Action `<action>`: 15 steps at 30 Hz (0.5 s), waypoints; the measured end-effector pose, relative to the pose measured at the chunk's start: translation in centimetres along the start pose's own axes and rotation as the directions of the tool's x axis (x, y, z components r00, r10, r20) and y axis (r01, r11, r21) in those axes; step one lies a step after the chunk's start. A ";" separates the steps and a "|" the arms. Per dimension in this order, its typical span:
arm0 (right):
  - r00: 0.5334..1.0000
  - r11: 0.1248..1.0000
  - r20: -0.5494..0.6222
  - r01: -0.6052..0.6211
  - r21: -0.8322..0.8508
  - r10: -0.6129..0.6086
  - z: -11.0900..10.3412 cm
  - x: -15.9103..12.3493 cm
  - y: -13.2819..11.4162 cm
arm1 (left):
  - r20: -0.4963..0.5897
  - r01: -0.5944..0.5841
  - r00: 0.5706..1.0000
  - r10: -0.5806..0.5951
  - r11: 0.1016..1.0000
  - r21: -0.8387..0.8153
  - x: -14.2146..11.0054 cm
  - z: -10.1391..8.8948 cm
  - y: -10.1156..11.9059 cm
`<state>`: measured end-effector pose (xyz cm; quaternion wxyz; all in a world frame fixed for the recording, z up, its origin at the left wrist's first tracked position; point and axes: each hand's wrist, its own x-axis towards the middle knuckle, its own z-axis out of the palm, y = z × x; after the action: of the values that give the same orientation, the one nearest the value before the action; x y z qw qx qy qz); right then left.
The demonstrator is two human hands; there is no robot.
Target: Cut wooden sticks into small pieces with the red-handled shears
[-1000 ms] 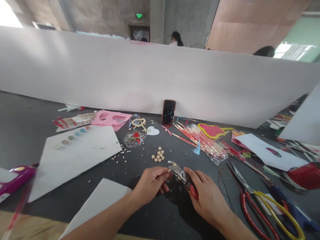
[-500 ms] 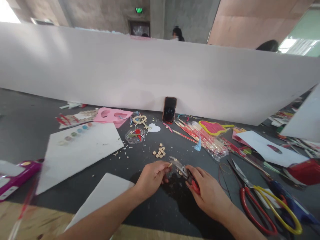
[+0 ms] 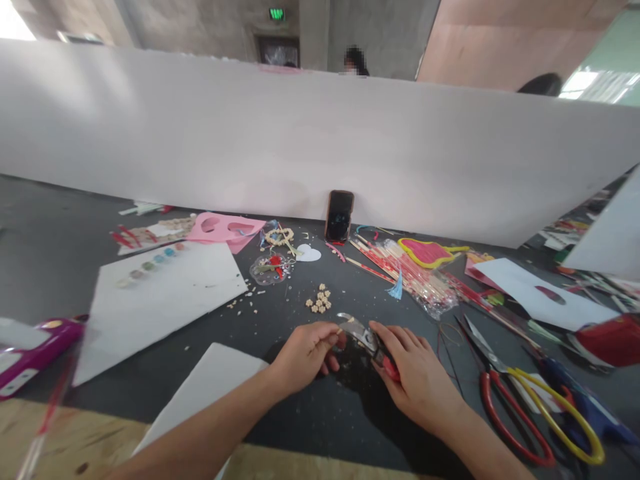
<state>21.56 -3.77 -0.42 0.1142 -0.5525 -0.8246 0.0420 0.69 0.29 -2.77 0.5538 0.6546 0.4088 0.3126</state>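
head view: not much has changed. both hands and the cutters sit nearly where they were, only tiny shifts, and the camera has tipped a bit since the first frame. left hand (image 3: 303, 357) grip is pinching a small pale piece (image 3: 340, 331) between thumb and fingers, its tip up by the metal blades. right hand (image 3: 423, 380) grip is wrapped around red-handled cutters (image 3: 369, 339), blades pointing left toward that piece. can't tell if the blades touch it or how far they're closed. no clear sign of a new cut, so the work looks to be at the same point, judging by the unchanged pose.

the piece is above the dark tabletop (image 3: 310, 430), in the left fingertips, just in front of a small pile of flower-shaped beads (image 3: 320, 300). pile looks unchanged too, nothing seen added. phone (image 3: 339, 215) upright, leaning on the white panel (image 3: 300, 147). white heart (image 3: 307, 253) lies left of the phone, nearer the hands. red-patterned sticks (image 3: 410, 277) and a blue tassel (image 3: 396, 289) are beyond the right hand; scissors (image 3: 495, 362) lie to its right, blades spread slightly.
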 end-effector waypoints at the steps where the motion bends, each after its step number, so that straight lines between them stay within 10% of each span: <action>1: 1.000 1.000 -0.006 0.006 -0.004 -0.006 0.1 0.0 0.1 | 0.017 0.008 1.000 -0.008 1.000 -0.024 0.0 0.0 0.0; 15: 1.000 0.999 -0.012 -0.005 0.041 0.006 0.4 -0.1 -0.3 | 0.029 0.029 0.999 -0.026 0.994 -0.108 0.0 0.1 -0.5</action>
<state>21.24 -4.00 -0.78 0.1304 -0.5525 -0.8213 0.0561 0.73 0.29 -3.26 0.5984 0.6221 0.3924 0.3177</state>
